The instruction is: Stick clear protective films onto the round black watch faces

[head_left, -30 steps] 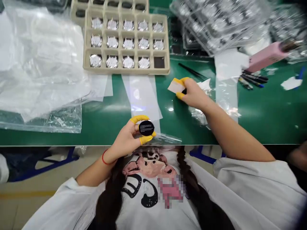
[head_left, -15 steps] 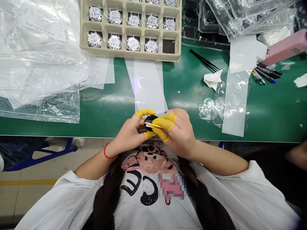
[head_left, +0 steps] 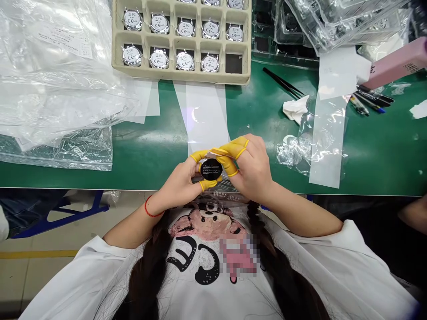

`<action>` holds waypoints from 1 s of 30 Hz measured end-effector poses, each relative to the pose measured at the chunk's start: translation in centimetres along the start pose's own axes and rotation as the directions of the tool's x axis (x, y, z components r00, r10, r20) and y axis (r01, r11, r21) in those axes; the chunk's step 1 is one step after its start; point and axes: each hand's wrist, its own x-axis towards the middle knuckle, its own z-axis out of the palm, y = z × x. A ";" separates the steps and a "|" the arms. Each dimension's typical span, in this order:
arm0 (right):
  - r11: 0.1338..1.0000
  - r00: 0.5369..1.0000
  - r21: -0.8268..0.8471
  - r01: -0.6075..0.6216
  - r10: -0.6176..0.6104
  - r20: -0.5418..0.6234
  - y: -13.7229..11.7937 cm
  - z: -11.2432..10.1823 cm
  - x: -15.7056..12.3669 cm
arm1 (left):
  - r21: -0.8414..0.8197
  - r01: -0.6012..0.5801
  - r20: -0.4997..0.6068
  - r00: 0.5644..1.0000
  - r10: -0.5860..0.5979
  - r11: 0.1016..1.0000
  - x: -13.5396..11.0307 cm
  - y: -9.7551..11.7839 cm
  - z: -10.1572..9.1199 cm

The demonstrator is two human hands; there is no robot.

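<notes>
While left hand (head_left: 176, 184) clamps round black printed disc (head_left: 211, 169) between yellow-cotted fingers (head_left: 207, 185), right hand (head_left: 253, 166) pinches thin clear film (head_left: 213, 154) at disc's upper edge; disc held over front edge of green tabletop (head_left: 367, 155), below beige pulp tray (head_left: 180, 78).

The round disc (head_left: 211, 169) has a glossy black face with fine white print, and the finger cots (head_left: 233, 147) are matt yellow rubber. The moulded pulp tray (head_left: 182, 77) looks rough and beige, its round pieces (head_left: 185, 61) shiny silver metal, while crinkled clear plastic bags (head_left: 56, 89) lie on a smooth, glossy green bench mat (head_left: 373, 155)
</notes>
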 end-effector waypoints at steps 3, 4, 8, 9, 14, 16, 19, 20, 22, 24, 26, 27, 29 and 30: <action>0.992 0.995 0.112 -0.063 0.053 0.084 0.2 -0.6 0.5 | 0.004 0.041 -0.016 0.999 -0.040 0.999 -0.1 0.3 0.2; 0.975 0.985 0.179 -0.133 0.111 0.130 0.5 -0.9 0.6 | 0.000 0.054 -0.030 0.998 -0.054 0.999 -0.1 0.5 0.2; 0.763 0.852 0.380 -0.523 0.483 0.203 3.5 -1.8 0.0 | -0.045 0.124 -0.065 0.990 -0.127 0.991 -0.3 1.2 0.6; 0.728 0.811 0.361 -0.582 0.547 0.206 4.7 -1.8 -0.3 | -0.051 0.136 -0.070 0.988 -0.140 0.989 -0.4 1.4 0.7; 0.808 0.796 0.036 -0.588 0.569 0.207 6.8 -2.0 -0.8 | -0.013 0.137 -0.088 0.987 -0.138 0.990 0.0 2.3 1.2; 0.838 0.842 0.196 -0.509 0.438 0.315 4.8 -2.4 0.1 | 0.038 0.121 -0.110 0.987 -0.116 0.992 0.3 2.6 1.4; 0.731 0.805 0.449 -0.514 0.230 0.548 1.9 -2.9 2.8 | 0.081 0.102 -0.142 0.986 -0.090 0.991 0.4 2.8 1.3; 0.703 0.785 0.462 -0.541 0.224 0.578 1.8 -2.8 4.0 | 0.076 0.110 -0.151 0.984 -0.097 0.991 0.3 2.7 1.1; 0.710 0.795 0.419 -0.566 0.336 0.505 3.7 -1.9 7.0 | 0.046 0.137 -0.170 0.977 -0.128 0.990 0.1 2.5 0.6; 0.768 0.832 0.325 -0.551 0.480 0.278 7.7 -0.1 9.9 | 0.019 0.158 -0.175 0.973 -0.152 0.987 -0.3 2.1 0.1; 0.829 0.844 0.158 -0.537 0.523 0.121 12.3 1.9 12.2 | 0.007 0.155 -0.172 0.973 -0.152 0.988 -0.6 1.8 -0.3; 0.837 0.839 0.073 -0.542 0.535 0.097 14.2 2.7 13.0 | -0.001 0.153 -0.168 0.974 -0.151 0.988 -0.8 1.7 -0.4; 0.870 0.861 -0.111 -0.481 0.492 0.127 16.7 4.0 13.9 | -0.032 0.149 -0.158 0.976 -0.152 0.988 -1.0 1.4 -0.5; 0.892 0.890 -0.209 -0.400 0.433 0.144 17.3 4.5 14.2 | -0.048 0.146 -0.152 0.977 -0.151 0.988 -1.1 1.3 -0.4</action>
